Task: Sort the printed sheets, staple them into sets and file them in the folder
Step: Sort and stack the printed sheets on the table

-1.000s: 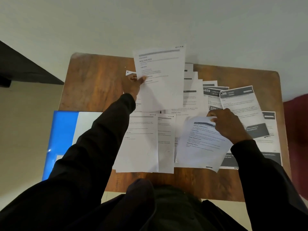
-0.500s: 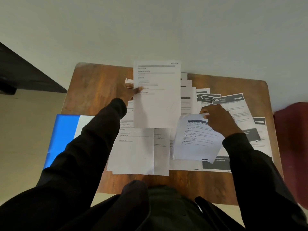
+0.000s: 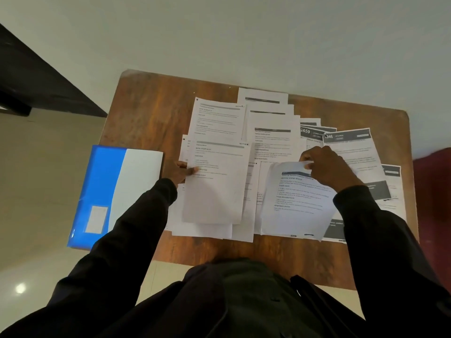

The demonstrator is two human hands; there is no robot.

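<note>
**Sorting in hand; no stapling or filing begun**

We go from left to right across the table point(image 3: 146, 113).

At 9 o'clock lies the folder point(image 3: 114, 193), shut, blue with a white panel, overhanging the table's left edge. Its long axis runs roughly 12 to 6, leaning slightly toward 1. Nothing is filed in it that we can see.

Just beside it, the left hand point(image 3: 179, 173) pinches the left edge of a sheet point(image 3: 214, 184), thumb on top. This sheet sits portrait, header toward 12, long axis 12 to 6, above a stack at 6 to 7 o'clock.

At centre, toward 12, further sheets point(image 3: 271, 132) lie fanned and overlapping, headers away from us.

At 3 o'clock the right hand point(image 3: 329, 169) grips the top edge of a curled sheet point(image 3: 295, 201), its header tilted toward 1. Beyond it, dark-banded sheets point(image 3: 349, 145) spread toward 2 and 4.

We judge the step to be sorting: both hands hold one sheet each, matching them to piles. The next move calls for setting each sheet squarely on its proper pile, edges aligned for stapling. We see no stapler in view.
</note>
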